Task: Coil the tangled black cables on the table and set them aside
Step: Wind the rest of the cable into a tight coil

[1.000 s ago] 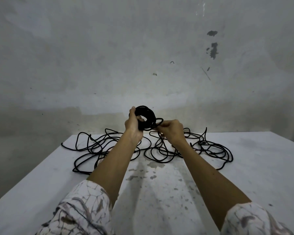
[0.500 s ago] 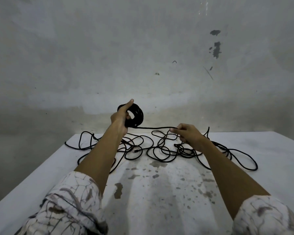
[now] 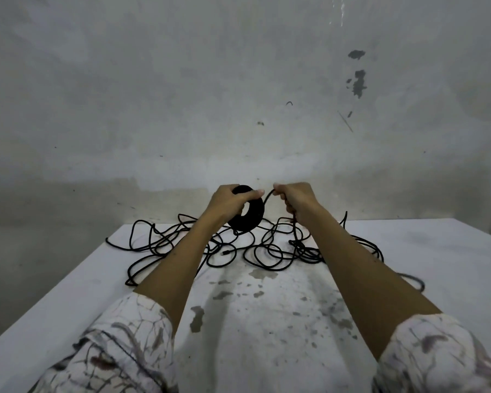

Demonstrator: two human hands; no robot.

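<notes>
The left hand gripped a wound black cable coil above the stained white tabletop while the right hand pinched its limp, light free strand, best fed near the coil.

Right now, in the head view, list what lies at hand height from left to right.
left hand → coiled cable, gripped by that hand → loose strand running off the coil → right hand, which pinches the strand. The tangled cable on the table lies under all of them.
</notes>
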